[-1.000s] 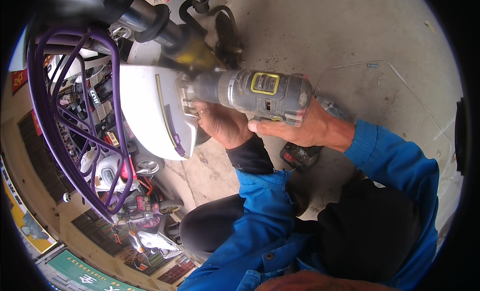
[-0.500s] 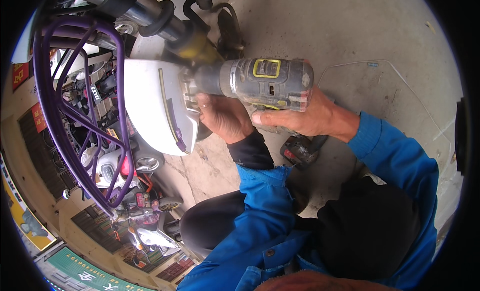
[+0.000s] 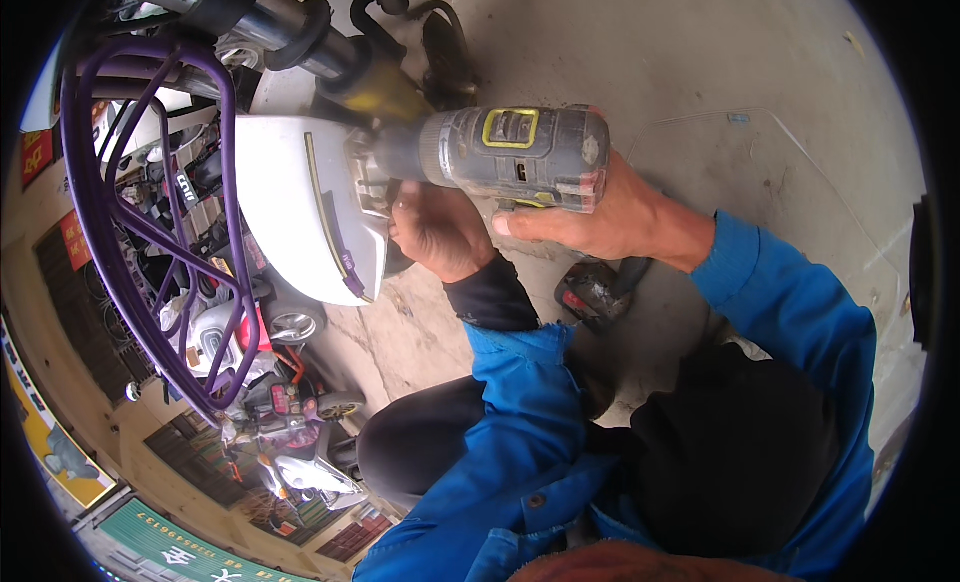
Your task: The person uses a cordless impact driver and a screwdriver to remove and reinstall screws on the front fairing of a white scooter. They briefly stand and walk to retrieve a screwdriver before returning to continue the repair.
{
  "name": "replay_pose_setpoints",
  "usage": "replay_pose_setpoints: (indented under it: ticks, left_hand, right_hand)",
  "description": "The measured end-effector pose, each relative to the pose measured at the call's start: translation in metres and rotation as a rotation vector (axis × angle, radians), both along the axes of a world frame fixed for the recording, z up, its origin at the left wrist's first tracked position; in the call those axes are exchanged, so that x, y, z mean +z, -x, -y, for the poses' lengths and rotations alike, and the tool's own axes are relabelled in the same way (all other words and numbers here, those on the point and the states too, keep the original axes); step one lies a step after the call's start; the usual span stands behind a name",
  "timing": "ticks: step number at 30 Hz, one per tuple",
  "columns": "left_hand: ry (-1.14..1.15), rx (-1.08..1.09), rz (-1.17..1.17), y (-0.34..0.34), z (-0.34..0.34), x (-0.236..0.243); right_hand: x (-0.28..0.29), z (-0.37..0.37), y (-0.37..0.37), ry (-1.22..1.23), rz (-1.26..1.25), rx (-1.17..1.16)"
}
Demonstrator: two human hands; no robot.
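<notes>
My right hand (image 3: 625, 217) grips a grey cordless drill (image 3: 525, 152) with yellow-green trim, its thumb stretched along the underside. The drill lies level, its nose pointing left at a metal bracket (image 3: 370, 170) on a white fender (image 3: 290, 202). My left hand (image 3: 445, 230) is closed beneath the drill's nose, fingers curled against the fender's right edge and the bracket. What its fingertips hold is hidden. Just above the bracket, a fork leg (image 3: 385, 90) with a yellowish lower part slants down. Where the drill's tip meets the bracket cannot be seen clearly.
Purple metal tubing (image 3: 235, 132) curves along the left. A second power tool with a dark battery (image 3: 592, 292) is on the concrete floor (image 3: 700, 62) below my right hand. A thin pale wire (image 3: 790, 132) lies on the right. Several parked scooters (image 3: 300, 477) stand at lower left.
The drill, fender and both hands sit slightly further left in the picture, along with the surroundings. Both hands keep their places, and the drill still points at the bracket.
</notes>
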State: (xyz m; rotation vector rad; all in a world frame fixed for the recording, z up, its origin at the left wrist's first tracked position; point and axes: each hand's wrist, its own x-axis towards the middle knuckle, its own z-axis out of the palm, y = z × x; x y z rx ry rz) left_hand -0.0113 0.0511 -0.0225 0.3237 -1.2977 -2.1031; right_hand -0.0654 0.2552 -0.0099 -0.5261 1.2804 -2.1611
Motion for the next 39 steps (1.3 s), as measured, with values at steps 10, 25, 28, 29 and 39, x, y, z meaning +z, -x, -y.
replay_pose_setpoints:
  ticks: [10, 25, 28, 29, 39]
  left_hand:
    - [0.038, 0.074, 0.016, -0.008, 0.010, -0.004]
    - [0.014, -0.002, -0.011, 0.000, -0.002, 0.010]
    - [-0.006, -0.018, -0.014, 0.002, -0.007, 0.012]
    - [-0.026, -0.030, -0.008, 0.001, -0.007, 0.012]
    - [-0.080, -0.123, 0.016, -0.002, -0.012, 0.013]
  right_hand:
    - [0.008, -0.004, 0.002, 0.024, 0.001, 0.045]
    - [0.006, -0.008, -0.010, -0.082, 0.019, -0.012]
    - [0.002, -0.007, -0.012, -0.072, 0.049, -0.037]
    - [0.001, -0.005, -0.013, -0.023, 0.053, -0.045]
    - [-0.004, 0.008, -0.018, -0.043, -0.086, -0.080]
